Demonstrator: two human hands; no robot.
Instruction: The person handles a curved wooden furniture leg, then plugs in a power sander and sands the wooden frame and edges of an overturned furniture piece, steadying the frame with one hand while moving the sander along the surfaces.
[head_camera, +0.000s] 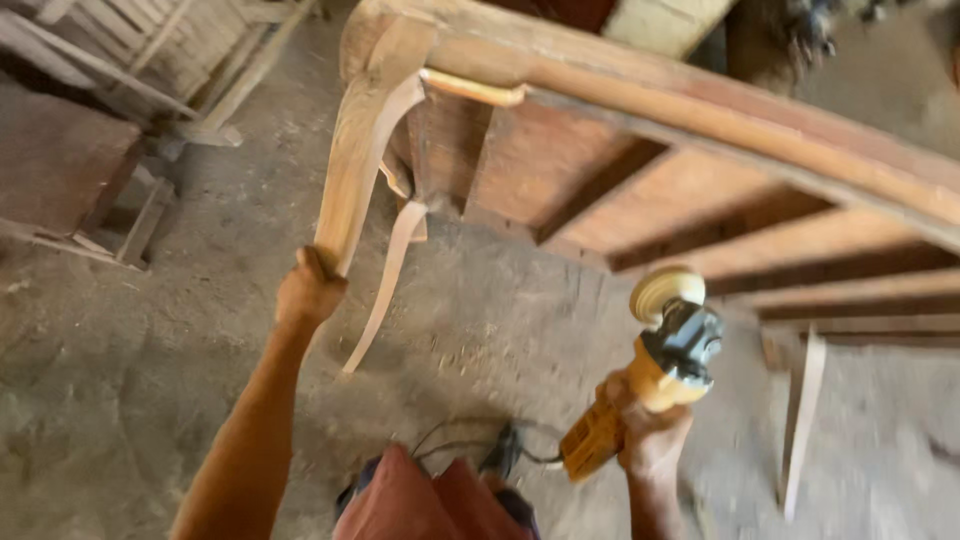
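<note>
Right hand (652, 440) grips yellow angle grinder (640, 390), lower centre | left hand (308, 292) clamps curved pale wooden leg (362, 150) | keep sanding disc flat, leg braced.

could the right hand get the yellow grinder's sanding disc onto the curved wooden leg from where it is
Probably yes. The right hand holds the yellow angle grinder clear of the frame, with only open floor between its disc and the curved wooden furniture leg, whose lower end the left hand grips.
</note>
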